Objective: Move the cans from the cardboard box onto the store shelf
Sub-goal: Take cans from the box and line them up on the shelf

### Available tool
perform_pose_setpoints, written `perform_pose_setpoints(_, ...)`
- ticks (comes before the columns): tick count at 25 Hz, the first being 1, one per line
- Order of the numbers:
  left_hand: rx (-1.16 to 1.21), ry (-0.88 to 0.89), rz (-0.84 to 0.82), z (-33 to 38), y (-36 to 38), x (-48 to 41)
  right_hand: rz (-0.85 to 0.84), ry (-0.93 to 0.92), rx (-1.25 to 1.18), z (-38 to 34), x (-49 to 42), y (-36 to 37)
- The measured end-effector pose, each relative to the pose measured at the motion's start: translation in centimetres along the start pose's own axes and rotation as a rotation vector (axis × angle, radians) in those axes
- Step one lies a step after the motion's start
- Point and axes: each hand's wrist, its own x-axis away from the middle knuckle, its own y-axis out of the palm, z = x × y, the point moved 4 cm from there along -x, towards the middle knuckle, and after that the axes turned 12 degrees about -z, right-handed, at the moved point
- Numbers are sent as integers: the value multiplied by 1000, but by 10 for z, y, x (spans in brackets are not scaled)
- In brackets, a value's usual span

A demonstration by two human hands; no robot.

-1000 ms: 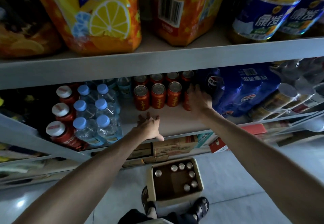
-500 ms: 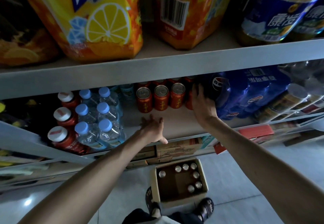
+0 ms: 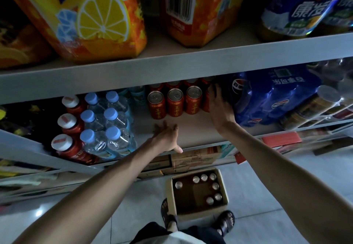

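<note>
Red cans (image 3: 175, 102) with silver tops stand in rows at the back of the middle shelf (image 3: 194, 134). My right hand (image 3: 219, 108) is wrapped around one more red can (image 3: 205, 101) at the right end of the front row, which it mostly hides. My left hand (image 3: 168, 138) lies flat on the bare shelf board in front of the cans, fingers spread and holding nothing. The cardboard box (image 3: 169, 196) sits open on the floor by my feet, with several cans (image 3: 204, 177) standing along its far and right sides.
A blue shrink-wrapped cola pack (image 3: 271, 98) presses against my right hand. Blue-capped water bottles (image 3: 108, 129) and white-capped red bottles (image 3: 66, 138) fill the shelf's left side. Large iced tea bottles (image 3: 91, 18) stand on the shelf above. Flat cartons (image 3: 193, 159) lie under the shelf.
My right hand has slid the can slightly deeper, in line with the front row beside the blue pack. My left hand has stayed flat on the shelf.
</note>
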Motion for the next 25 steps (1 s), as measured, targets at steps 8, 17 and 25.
perform_pose_setpoints(8, 37, -26, -40, 0, 1, -4, 71, 11, 14, -2, -3, 5)
perform_pose_setpoints(17, -6, -50, -59, -5, 9, -11, 66, -67, -342, 4, 22, 7)
perform_pose_setpoints(25, 100, 236, 352, 41, 25, 35, 82, -205, -529, 48, 131, 55)
